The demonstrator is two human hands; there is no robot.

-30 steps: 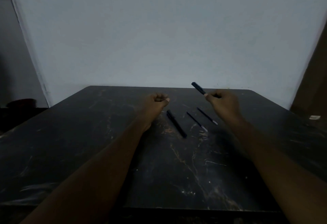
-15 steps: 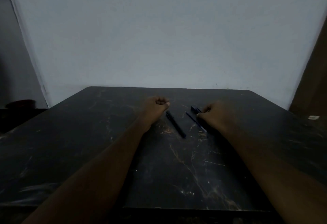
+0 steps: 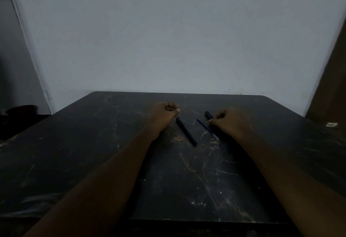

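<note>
Your right hand pinches a dark pen part, apparently a barrel, low over the worktop. A thin refill lies bare just beside those fingers. A black pen lies between both hands. Your left hand has its fingers curled and holds nothing. Judge refitting not yet done.

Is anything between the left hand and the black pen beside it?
Nothing visible. The left hand, a fist, lies beside the black pen, only bare table between. The right hand grips a dark pen piece.

Very dim, bluish cast, soft focus & noisy, wide-angle bending at edges, no glare.
</note>
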